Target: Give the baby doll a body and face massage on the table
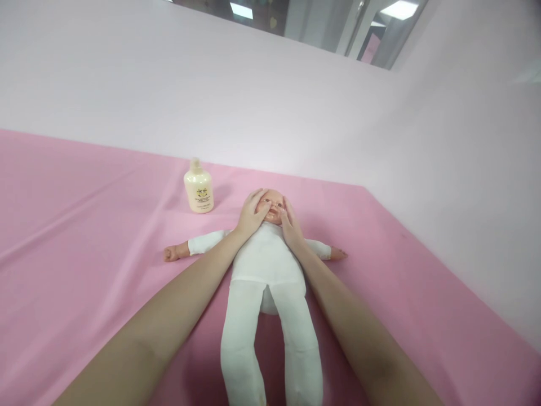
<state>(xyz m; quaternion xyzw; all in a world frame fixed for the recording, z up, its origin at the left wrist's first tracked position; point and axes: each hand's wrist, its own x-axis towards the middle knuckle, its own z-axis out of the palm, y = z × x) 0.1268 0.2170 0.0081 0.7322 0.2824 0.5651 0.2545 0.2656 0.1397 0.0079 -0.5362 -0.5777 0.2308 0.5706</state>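
Head view: doll point(267, 265) supine at centre of pink cloth point(84, 225). I see left hand point(252, 214) and right hand point(289, 223) spread flat on doll's cheeks, pinching nothing. Likely face-rubbing step; next needs light strokes. Lotion bottle point(198, 187) at 10 o'clock.

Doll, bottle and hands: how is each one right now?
Doll: lying on its back, arms spread.
Bottle: upright, capped, beside the doll's head.
Left hand: flat on the doll's cheek.
Right hand: flat on the other cheek.
Pink cloth: spread out, slightly creased.

a staged studio set: pink backdrop wall point(270, 101), pink-draped table point(84, 225).
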